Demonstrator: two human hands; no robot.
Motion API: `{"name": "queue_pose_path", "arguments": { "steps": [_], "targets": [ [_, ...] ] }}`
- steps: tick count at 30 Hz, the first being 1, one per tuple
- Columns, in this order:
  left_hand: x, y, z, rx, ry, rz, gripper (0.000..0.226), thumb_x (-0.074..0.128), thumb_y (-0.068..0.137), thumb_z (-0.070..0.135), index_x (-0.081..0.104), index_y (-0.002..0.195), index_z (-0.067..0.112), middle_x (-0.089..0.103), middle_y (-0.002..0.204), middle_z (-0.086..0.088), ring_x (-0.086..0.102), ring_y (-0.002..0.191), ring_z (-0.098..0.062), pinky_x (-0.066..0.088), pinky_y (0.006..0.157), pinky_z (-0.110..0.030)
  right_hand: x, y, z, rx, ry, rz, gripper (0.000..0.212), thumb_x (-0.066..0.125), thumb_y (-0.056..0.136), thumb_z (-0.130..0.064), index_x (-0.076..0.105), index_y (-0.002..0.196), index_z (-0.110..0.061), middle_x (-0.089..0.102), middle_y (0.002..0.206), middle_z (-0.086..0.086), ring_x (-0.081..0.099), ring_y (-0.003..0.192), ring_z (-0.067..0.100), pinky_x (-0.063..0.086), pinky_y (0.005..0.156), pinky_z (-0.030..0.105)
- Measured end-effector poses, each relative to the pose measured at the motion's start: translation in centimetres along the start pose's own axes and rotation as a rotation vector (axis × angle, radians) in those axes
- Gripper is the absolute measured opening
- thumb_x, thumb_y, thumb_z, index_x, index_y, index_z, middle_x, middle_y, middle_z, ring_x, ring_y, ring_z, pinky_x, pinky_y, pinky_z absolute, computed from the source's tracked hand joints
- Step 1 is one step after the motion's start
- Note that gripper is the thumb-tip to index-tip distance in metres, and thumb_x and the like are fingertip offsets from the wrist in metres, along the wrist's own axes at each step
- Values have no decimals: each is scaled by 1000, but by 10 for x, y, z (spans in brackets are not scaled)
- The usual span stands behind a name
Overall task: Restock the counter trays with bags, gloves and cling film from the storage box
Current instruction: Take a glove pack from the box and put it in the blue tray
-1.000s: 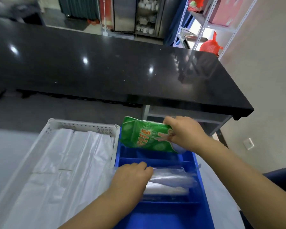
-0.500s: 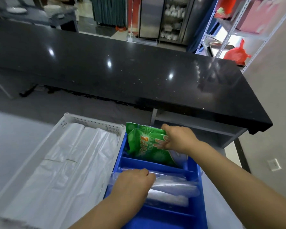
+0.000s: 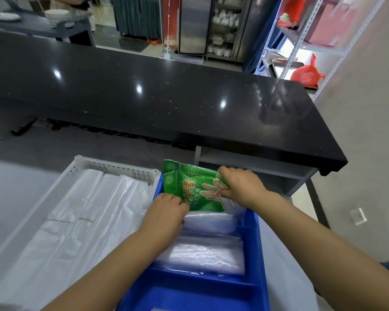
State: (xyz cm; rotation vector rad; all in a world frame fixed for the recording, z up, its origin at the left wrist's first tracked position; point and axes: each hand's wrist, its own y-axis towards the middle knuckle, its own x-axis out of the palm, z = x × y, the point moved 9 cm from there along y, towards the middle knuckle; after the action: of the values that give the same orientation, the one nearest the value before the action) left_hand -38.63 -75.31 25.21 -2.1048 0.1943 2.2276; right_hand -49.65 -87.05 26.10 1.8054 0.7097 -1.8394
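The right hand [image 3: 241,185] keeps its grip on the green glove packet [image 3: 189,185] in the centre of the frame, fingers curled over the top right edge and thumb pressed on the printed face. The packet stands tilted at the far end of the blue tray [image 3: 254,232], leaning toward the black counter [image 3: 166,97], much where it was half a second ago.

What has changed is the left hand [image 3: 164,212]. A moment back it lay lower in the frame on the clear film packs [image 3: 211,252] in the tray's middle section. Now it has moved up to the packet's lower left corner. Its fingers are bent and bunched, the tips against the packet's bottom edge; whether they actually pinch it I cannot tell from here. With that hand gone, the clear packs show uncovered below the packet.

Left of the blue tray and touching it, the white perforated tray [image 3: 112,166] holds the flat white bags [image 3: 76,221] as before.

The view has also tipped up a little, so more of the shelving at upper right appears.
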Motion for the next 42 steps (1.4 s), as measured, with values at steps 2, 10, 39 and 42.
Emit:
{"name": "queue_pose_path", "arguments": {
  "steps": [2,10,39,42],
  "targets": [
    [7,7,-4,6,12,-30,27,53,83,16,61,108,15,62,109,-7,50,110,-26,29,101,-32,0,-1,5,12,4,-21,51,65,81,-43,41,120,-19,63,108,6,58,91,26,39,72,34],
    [19,15,-16,-12,-41,-142,32,51,86,21,57,117,22,63,117,-5,44,128,-25,22,111,-38,-17,-5,5,44,-58,18,60,66,80,-42,41,129,-17,56,124,7,52,110,27,42,87,39],
    [-9,18,-18,62,-299,159,59,46,72,-7,55,124,18,60,122,0,51,113,-23,40,95,-35,38,-50,-23,27,239,-53,28,63,85,-33,58,108,-19,62,110,4,61,92,30,49,72,37],
    [4,18,-3,127,-256,102,50,48,79,1,54,125,20,60,122,2,51,113,-20,36,97,-34,29,-54,-16,57,236,3,46,65,81,-41,51,123,-26,63,119,2,63,94,25,52,73,36]
  ]
}}
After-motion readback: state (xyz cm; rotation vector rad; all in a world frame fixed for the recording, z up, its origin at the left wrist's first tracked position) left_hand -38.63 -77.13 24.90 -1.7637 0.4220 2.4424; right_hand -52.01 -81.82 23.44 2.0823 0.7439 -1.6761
